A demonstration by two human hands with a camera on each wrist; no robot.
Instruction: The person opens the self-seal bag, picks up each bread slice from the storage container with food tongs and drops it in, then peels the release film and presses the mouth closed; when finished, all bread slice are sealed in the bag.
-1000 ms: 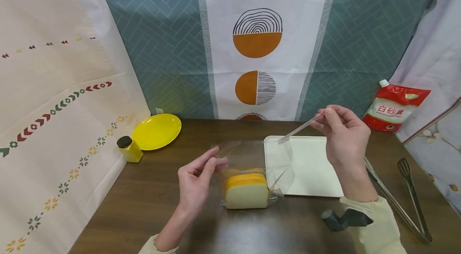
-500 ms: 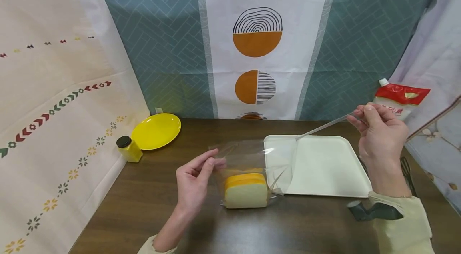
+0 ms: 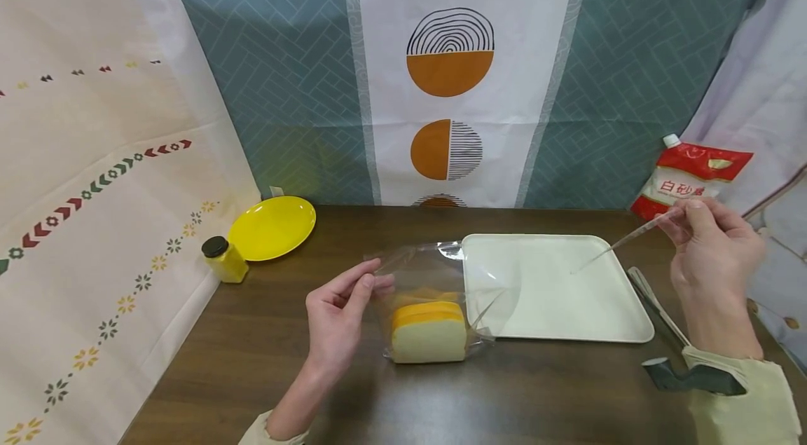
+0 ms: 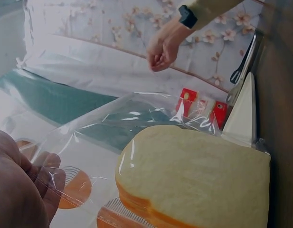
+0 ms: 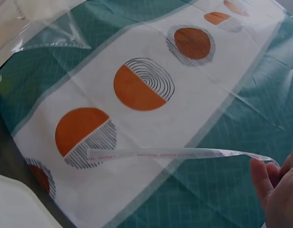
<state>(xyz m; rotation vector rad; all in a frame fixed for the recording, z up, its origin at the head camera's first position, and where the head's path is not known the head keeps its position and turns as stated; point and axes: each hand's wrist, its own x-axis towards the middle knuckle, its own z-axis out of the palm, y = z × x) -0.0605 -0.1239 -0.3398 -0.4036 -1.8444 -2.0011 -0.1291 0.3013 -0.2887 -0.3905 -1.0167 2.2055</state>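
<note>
Slices of bread (image 3: 429, 343) with orange crusts stand inside a clear plastic bag (image 3: 422, 270) on the dark wooden table. My left hand (image 3: 334, 319) pinches the bag's upper left edge between thumb and fingers; in the left wrist view the film (image 4: 84, 126) stretches away from it. Off to the right, my right hand (image 3: 719, 256) pinches one end of a thin clear strip (image 3: 621, 242). Seen from the right wrist, the strip (image 5: 174, 153) bears small red print and its far end hangs free, apart from the bag.
A white tray (image 3: 555, 291) lies right of the bread, partly behind the bag. Metal tongs (image 3: 658, 305) run alongside it. A red and white pouch (image 3: 681, 175) leans at the back right. Back left are a yellow plate (image 3: 271, 228) and a yellow jar with black lid (image 3: 227, 259).
My right hand has moved right, drawing the strip along; the strip's end has come away from the bag's top edge. The left hand and bread have stayed nearly in place.
</note>
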